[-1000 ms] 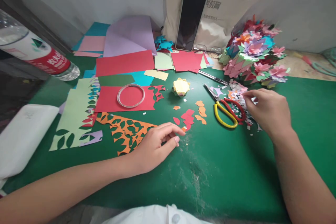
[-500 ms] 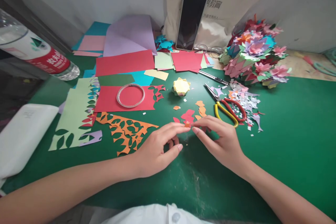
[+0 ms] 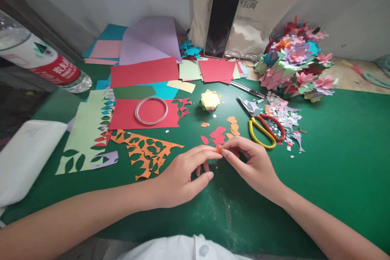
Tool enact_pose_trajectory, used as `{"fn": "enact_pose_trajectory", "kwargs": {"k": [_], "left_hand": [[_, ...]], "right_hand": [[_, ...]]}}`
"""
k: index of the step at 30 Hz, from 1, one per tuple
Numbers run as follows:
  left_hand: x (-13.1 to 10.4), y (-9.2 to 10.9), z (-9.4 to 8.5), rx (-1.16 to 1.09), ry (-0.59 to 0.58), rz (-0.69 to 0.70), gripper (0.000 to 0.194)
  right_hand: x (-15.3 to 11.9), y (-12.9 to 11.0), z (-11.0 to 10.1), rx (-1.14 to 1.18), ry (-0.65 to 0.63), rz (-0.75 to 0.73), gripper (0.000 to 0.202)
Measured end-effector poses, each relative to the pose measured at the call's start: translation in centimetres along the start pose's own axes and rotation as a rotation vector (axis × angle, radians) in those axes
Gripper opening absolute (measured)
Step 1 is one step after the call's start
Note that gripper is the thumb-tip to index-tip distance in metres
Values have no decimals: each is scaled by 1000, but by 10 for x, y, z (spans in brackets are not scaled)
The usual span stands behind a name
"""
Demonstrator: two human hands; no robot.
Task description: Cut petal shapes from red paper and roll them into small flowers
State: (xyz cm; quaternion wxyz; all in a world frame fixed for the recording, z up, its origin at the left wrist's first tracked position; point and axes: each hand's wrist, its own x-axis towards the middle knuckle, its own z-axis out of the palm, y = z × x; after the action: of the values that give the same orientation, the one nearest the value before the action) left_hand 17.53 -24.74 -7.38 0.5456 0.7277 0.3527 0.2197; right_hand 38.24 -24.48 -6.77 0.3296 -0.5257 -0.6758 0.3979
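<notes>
The small orange paper piece (image 3: 219, 150) is pinched by the nearly closed right hand (image 3: 258, 166), just rightward of the loosely open left hand's (image 3: 183, 176) forefinger tip, inward from the tabletop's (image 3: 268, 223) near edge; its long axis cannot be told.

The small paper piece (image 3: 219, 150) is orange — the tabletop (image 3: 335, 150) green.
</notes>
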Motion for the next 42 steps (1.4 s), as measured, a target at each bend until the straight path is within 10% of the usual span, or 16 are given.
{"fn": "enact_pose_trajectory", "kwargs": {"k": [9,42], "left_hand": [[3,3,-3,-128,61,-204,13],[8,1,-2,-252,164,-163,13]], "right_hand": [[-3,-3,0,-18,-71,-120,9],[-8,-3,8,-80,-107,-276,10]]}}
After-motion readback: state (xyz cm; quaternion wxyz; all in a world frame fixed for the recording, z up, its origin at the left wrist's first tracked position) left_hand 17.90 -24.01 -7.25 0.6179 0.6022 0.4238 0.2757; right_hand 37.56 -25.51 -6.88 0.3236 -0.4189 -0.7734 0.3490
